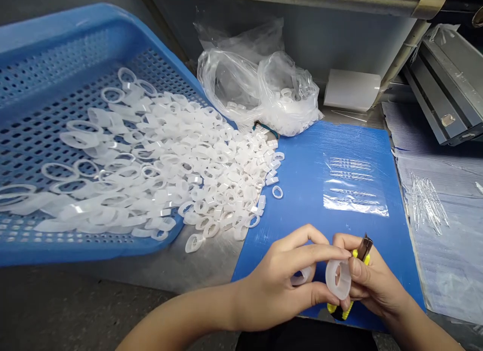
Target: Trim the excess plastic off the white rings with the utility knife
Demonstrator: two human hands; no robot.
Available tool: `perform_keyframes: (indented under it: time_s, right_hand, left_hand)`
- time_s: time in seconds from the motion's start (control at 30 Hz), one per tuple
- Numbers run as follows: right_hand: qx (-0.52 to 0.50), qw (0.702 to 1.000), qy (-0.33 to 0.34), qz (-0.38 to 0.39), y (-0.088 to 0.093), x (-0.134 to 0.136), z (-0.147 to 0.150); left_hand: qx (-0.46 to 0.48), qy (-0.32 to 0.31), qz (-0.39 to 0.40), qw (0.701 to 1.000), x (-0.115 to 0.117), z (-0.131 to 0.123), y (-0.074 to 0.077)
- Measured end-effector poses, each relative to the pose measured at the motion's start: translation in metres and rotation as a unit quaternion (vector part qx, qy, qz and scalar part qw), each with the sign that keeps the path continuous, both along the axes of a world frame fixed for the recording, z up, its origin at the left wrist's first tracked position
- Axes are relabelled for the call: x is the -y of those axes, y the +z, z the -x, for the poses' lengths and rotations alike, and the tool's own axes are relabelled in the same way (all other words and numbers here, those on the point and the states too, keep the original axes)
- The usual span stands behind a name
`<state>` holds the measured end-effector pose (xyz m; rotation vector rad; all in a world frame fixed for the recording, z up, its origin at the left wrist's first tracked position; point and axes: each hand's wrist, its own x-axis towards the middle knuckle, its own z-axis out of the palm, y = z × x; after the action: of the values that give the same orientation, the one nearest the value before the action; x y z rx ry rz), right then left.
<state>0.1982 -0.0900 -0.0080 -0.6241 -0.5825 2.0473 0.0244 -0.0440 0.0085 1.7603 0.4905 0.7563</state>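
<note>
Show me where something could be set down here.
The blue mat has a free strip between the translucent white rings and the clear plastic sleeve. Bare steel tabletop shows between the perforated blue tray and the mat. The rings crowd the tray.

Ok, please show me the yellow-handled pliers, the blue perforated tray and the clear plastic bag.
Yellow-handled pliers [367,260]: head view, on one yellow handle.
Blue perforated tray [94,13]: head view, on its rim.
Clear plastic bag [226,79]: head view, on its puffed side.

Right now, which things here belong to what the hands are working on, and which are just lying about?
In use: left hand, right hand, frosted ring, yellow-handled cutters, heaped rings.
Lying about: plastic bags, clear slivers, grey metal rack.
</note>
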Motion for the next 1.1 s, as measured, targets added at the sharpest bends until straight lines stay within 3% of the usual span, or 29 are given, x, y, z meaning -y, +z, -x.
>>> perform_keyframes:
  time_s: [0.27,0.47,0.7,1.1]
  right_hand:
    - [0.042,0.999,-0.009,0.018,0.0,-0.002,0.001]
    - [0.076,0.997,-0.017,0.02,-0.001,-0.003,0.001]
    - [0.086,0.993,-0.081,0.029,-0.002,-0.006,0.002]
    - [0.104,0.993,-0.051,-0.004,-0.001,-0.004,0.002]
  left_hand:
    - [-0.002,0.013,0.043,0.999,-0.002,-0.005,-0.002]
    - [0.001,0.031,-0.001,1.0,-0.003,-0.007,-0.004]
    - [-0.02,0.079,-0.065,0.995,-0.003,-0.004,-0.007]
    - [-0.016,0.088,-0.036,0.995,-0.004,-0.004,-0.012]
